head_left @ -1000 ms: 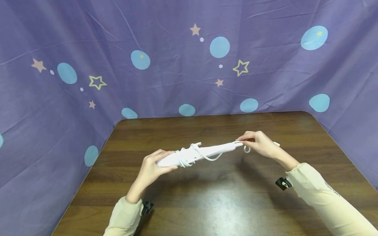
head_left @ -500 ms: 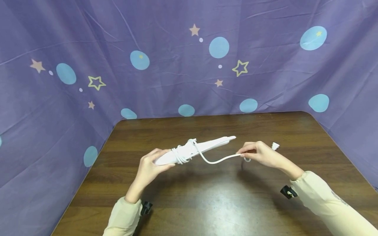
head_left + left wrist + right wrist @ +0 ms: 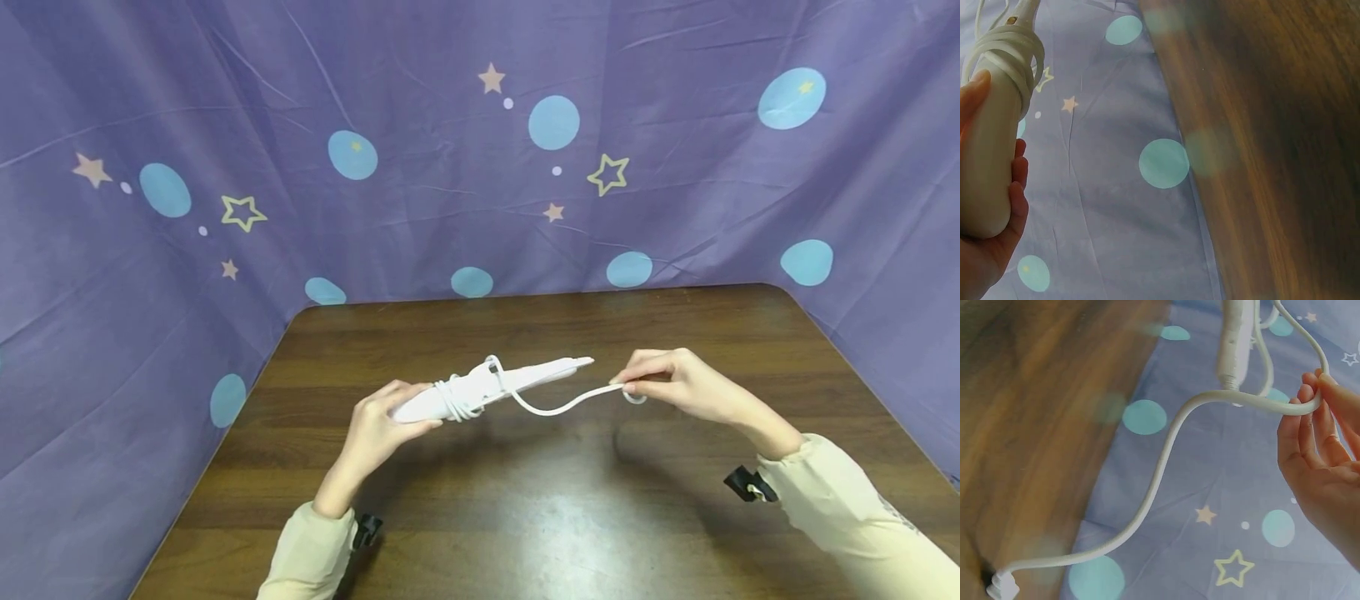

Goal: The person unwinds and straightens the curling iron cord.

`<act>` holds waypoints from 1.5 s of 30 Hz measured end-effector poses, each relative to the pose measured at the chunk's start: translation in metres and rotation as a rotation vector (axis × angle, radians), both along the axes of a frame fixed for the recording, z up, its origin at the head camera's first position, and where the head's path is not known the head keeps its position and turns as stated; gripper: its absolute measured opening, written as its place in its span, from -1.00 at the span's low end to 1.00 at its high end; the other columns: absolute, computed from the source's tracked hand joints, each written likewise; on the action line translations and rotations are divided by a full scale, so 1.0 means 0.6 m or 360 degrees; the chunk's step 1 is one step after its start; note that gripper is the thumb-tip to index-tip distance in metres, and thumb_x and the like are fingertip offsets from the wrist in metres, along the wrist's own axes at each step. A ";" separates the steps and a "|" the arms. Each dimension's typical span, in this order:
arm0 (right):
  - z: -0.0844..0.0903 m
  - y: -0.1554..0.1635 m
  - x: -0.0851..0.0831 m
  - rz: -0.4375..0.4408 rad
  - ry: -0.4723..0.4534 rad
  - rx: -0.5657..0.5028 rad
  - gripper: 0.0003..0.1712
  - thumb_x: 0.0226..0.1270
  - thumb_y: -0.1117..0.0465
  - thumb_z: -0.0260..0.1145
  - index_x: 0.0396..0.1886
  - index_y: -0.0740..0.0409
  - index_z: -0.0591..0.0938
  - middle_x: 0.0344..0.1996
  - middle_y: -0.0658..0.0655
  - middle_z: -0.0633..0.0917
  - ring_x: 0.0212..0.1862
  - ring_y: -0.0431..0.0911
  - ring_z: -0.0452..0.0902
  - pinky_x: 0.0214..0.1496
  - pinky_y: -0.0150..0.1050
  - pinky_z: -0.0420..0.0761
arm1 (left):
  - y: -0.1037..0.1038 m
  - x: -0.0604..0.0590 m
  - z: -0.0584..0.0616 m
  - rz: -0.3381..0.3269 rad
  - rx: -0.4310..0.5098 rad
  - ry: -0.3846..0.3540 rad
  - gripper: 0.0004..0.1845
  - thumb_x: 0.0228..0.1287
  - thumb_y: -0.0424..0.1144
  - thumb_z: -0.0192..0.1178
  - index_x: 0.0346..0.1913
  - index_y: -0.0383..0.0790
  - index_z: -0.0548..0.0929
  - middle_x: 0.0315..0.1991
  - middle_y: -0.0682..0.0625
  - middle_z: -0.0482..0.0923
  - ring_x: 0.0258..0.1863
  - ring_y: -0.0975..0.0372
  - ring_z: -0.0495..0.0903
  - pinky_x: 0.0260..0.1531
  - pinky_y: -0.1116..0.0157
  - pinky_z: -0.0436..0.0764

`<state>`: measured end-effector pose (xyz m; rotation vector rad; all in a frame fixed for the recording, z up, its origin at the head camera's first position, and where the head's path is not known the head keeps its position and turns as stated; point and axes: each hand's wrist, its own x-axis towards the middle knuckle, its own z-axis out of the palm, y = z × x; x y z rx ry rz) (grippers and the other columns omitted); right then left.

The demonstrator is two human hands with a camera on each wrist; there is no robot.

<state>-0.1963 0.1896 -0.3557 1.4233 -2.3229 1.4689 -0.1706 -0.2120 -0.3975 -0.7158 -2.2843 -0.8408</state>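
A long white corded appliance [image 3: 472, 388], thick and rounded at one end and slim at the other, is held tilted above the table. My left hand [image 3: 381, 423] grips its thick end, thumb along one side and fingers round the other. White power cord [image 3: 1007, 53] is wound several times about its middle. One length runs loose to my right hand [image 3: 675, 385], which pinches the cord [image 3: 577, 406] between thumb and fingertips. Past those fingertips the cord's free part hangs down to a white plug [image 3: 1005, 585]. In the head view the plug is hidden.
Below both hands lies a brown wooden table [image 3: 480, 533]. A purple curtain [image 3: 420, 225] printed with stars and blue dots closes off the back and sides. Black wrist mounts [image 3: 750, 483] sit by both cream sleeves [image 3: 847, 508].
My right hand has left the appliance's slim tip and moved right with the cord, drawing a loose curve out of the windings. The left hand keeps its grip, shifting slightly.
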 end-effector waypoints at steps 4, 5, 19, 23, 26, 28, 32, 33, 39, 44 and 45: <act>0.014 0.000 -0.001 -0.0032 0.0019 -0.0017 -0.72 0.05 0.55 0.20 -0.27 0.22 0.65 -0.49 -0.01 0.56 -0.50 -0.16 0.41 -0.54 -0.41 0.37 | -0.001 0.002 -0.001 -0.0009 -0.0039 -0.0020 -0.52 -0.42 -0.18 0.48 -0.26 -0.22 0.67 -0.41 0.08 0.59 -0.51 0.36 0.44 -0.52 0.48 0.35; 0.017 0.000 -0.002 -0.0046 0.0025 -0.0020 -0.72 0.05 0.56 0.19 -0.27 0.22 0.65 -0.49 -0.03 0.56 -0.50 -0.16 0.42 -0.54 -0.41 0.37 | -0.001 0.003 -0.001 -0.0014 -0.0047 -0.0023 -0.53 -0.42 -0.18 0.48 -0.26 -0.22 0.67 -0.41 0.09 0.59 -0.51 0.36 0.44 -0.52 0.48 0.35; 0.028 0.001 -0.028 -0.0393 0.0112 -0.0175 -0.76 0.02 0.57 0.21 -0.28 0.35 0.64 -0.49 0.02 0.59 -0.47 -0.27 0.35 -0.52 -0.41 0.31 | 0.001 0.010 -0.008 -0.0070 -0.0141 -0.0029 -0.53 -0.42 -0.17 0.48 -0.26 -0.19 0.67 -0.44 0.10 0.58 -0.53 0.36 0.45 -0.54 0.47 0.37; 0.024 0.001 -0.034 -0.0527 0.0099 -0.0235 -0.78 0.02 0.57 0.21 -0.29 0.39 0.63 -0.45 0.01 0.60 -0.47 -0.28 0.35 -0.54 -0.42 0.31 | 0.001 0.011 -0.007 -0.0085 -0.0135 -0.0027 -0.53 -0.42 -0.16 0.48 -0.26 -0.19 0.67 -0.44 0.11 0.58 -0.52 0.37 0.45 -0.53 0.48 0.36; 0.022 0.001 -0.037 -0.0610 0.0082 -0.0263 -0.80 0.01 0.59 0.21 -0.31 0.43 0.62 -0.46 0.01 0.60 -0.50 -0.29 0.33 -0.56 -0.43 0.29 | 0.001 0.011 -0.006 -0.0092 -0.0120 -0.0029 -0.53 -0.42 -0.16 0.48 -0.26 -0.20 0.67 -0.43 0.10 0.58 -0.51 0.36 0.46 -0.53 0.49 0.36; 0.023 -0.001 -0.036 -0.0648 0.0069 -0.0271 -0.80 0.00 0.61 0.20 -0.33 0.47 0.61 -0.48 0.02 0.60 -0.51 -0.29 0.33 -0.56 -0.43 0.28 | 0.000 0.011 -0.005 -0.0092 -0.0110 -0.0026 -0.52 -0.43 -0.16 0.48 -0.26 -0.21 0.67 -0.42 0.10 0.59 -0.51 0.36 0.46 -0.53 0.49 0.36; 0.031 -0.004 -0.028 -0.0704 0.0069 -0.0273 -0.82 -0.03 0.64 0.20 -0.35 0.52 0.60 -0.51 0.12 0.59 -0.52 -0.28 0.32 -0.56 -0.44 0.28 | -0.002 0.011 -0.005 -0.0088 -0.0078 -0.0030 -0.52 -0.43 -0.18 0.48 -0.25 -0.22 0.67 -0.41 0.08 0.60 -0.50 0.35 0.47 -0.52 0.49 0.37; 0.032 -0.004 -0.026 -0.0720 0.0071 -0.0271 -0.82 -0.03 0.64 0.19 -0.36 0.53 0.60 -0.52 0.12 0.59 -0.53 -0.28 0.32 -0.57 -0.44 0.27 | -0.002 0.011 -0.005 -0.0088 -0.0071 -0.0030 -0.52 -0.43 -0.18 0.48 -0.25 -0.22 0.67 -0.41 0.08 0.60 -0.50 0.35 0.47 -0.52 0.49 0.37; 0.012 0.010 -0.042 -0.0808 0.0125 -0.0252 -0.81 -0.05 0.63 0.21 -0.36 0.50 0.61 -0.53 0.13 0.60 -0.56 -0.31 0.30 -0.58 -0.44 0.26 | -0.005 0.011 -0.004 -0.0117 -0.0041 -0.0034 -0.52 -0.43 -0.19 0.49 -0.25 -0.22 0.67 -0.41 0.09 0.59 -0.51 0.36 0.45 -0.53 0.50 0.36; -0.004 0.018 -0.053 -0.0827 0.0150 -0.0203 -0.84 -0.01 0.58 0.23 -0.36 0.50 0.61 -0.55 0.20 0.58 -0.55 -0.31 0.29 -0.57 -0.46 0.26 | -0.005 0.011 -0.003 -0.0156 -0.0005 -0.0049 -0.53 -0.43 -0.23 0.49 -0.25 -0.24 0.67 -0.42 0.07 0.59 -0.51 0.34 0.46 -0.52 0.50 0.36; -0.002 0.015 -0.049 -0.0830 0.0156 -0.0185 -0.84 -0.02 0.60 0.23 -0.36 0.52 0.60 -0.55 0.24 0.58 -0.55 -0.31 0.29 -0.57 -0.46 0.25 | -0.005 0.012 -0.002 -0.0159 0.0004 -0.0054 -0.53 -0.43 -0.25 0.49 -0.25 -0.24 0.67 -0.41 0.07 0.60 -0.50 0.34 0.46 -0.51 0.50 0.37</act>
